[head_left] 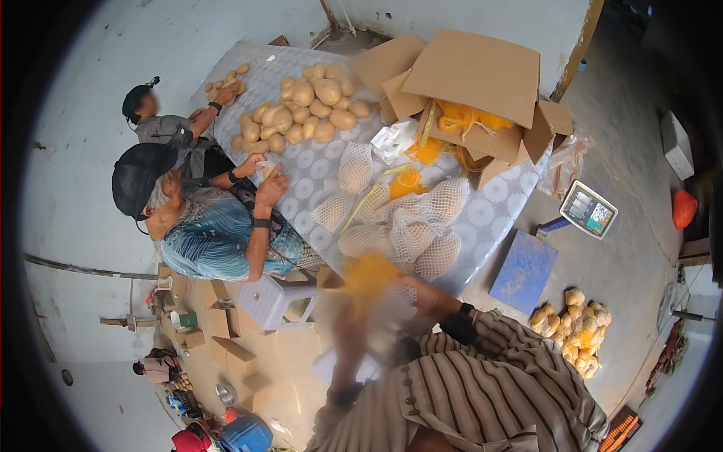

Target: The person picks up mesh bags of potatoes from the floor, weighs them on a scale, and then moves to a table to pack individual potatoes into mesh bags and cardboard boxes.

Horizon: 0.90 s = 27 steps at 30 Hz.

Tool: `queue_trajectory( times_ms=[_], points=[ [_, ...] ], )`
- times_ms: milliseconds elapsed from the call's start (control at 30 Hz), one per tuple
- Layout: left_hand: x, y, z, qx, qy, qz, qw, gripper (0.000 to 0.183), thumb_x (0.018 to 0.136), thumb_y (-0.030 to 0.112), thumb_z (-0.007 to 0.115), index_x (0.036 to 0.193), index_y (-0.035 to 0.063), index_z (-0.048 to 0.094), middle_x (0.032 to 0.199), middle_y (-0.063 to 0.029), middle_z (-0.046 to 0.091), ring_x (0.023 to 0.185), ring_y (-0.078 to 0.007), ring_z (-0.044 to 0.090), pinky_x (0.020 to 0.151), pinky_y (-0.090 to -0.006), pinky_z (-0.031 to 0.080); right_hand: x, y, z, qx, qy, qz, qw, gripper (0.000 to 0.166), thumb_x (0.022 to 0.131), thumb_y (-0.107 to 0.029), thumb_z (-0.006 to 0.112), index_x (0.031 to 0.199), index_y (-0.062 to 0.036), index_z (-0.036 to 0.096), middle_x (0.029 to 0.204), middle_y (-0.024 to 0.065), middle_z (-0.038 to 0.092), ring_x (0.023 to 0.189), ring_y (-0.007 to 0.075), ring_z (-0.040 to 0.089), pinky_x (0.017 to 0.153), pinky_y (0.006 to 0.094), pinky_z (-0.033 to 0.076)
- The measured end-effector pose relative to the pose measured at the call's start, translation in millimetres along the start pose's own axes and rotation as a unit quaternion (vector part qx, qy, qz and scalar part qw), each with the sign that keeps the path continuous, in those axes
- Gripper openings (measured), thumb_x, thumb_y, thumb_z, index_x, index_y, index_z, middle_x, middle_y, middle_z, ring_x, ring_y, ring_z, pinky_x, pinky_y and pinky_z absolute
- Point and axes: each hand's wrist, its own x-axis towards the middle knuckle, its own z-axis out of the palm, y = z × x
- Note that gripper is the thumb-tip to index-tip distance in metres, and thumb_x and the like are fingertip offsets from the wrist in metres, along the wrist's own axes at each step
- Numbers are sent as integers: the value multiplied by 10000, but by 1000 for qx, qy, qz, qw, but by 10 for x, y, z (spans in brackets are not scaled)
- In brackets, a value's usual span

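Note:
At the near edge of the cloth-covered table (305,189), both hands meet around a blurred bundle of orange mesh netting (370,277). My left hand (350,330) is a motion-blurred shape just below the netting; its fingers cannot be made out. My right hand (426,296) is beside it at the right, fingers closed around white foam netting (400,302). What the foam net contains is hidden by blur. Just beyond my hands lie several potatoes in white foam nets (367,240), with a loose orange net (406,182) and a yellow strap (370,198) among them.
Loose potatoes (305,107) are heaped beyond. An opened cardboard box (474,73) holds orange nets at the back right. Two people work along the left side, the nearer in a black cap (144,175). A platform scale (525,271), bagged potatoes (582,327) and a plastic stool (277,299) stand around.

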Motion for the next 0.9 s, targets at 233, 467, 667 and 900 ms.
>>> queue_trajectory(
  times_ms=[233,467,667,900],
  points=[
    [25,49,-70,-66,-99,25,993,261,918,101,557,1156,15,620,674,65,468,587,-21,386,502,-194,309,-114,114,-89,-393,7,-303,868,455,876,-231,562,1273,-26,472,1175,88,570,1044,177,572,910,274,441],
    [138,-18,13,-160,-112,-58,979,269,913,57,533,1161,1,619,734,44,555,619,-19,463,525,-183,364,243,-87,327,-631,-1,-161,759,406,793,-216,616,1166,-67,557,1064,103,595,982,261,581,808,356,467],
    [127,219,163,-252,-322,-3,913,242,868,46,613,1104,14,658,888,21,646,719,-22,542,621,-177,435,283,-59,147,-766,-74,-263,582,407,778,-256,640,1138,-79,574,1040,98,597,966,269,576,787,374,466],
    [-90,-46,-23,-172,-319,-147,920,286,921,110,542,1186,26,610,696,89,454,557,-3,356,487,-181,268,247,-130,-71,-773,-27,-285,567,408,776,-268,643,1133,-83,576,1033,97,597,955,266,577,779,375,466]
  ],
)
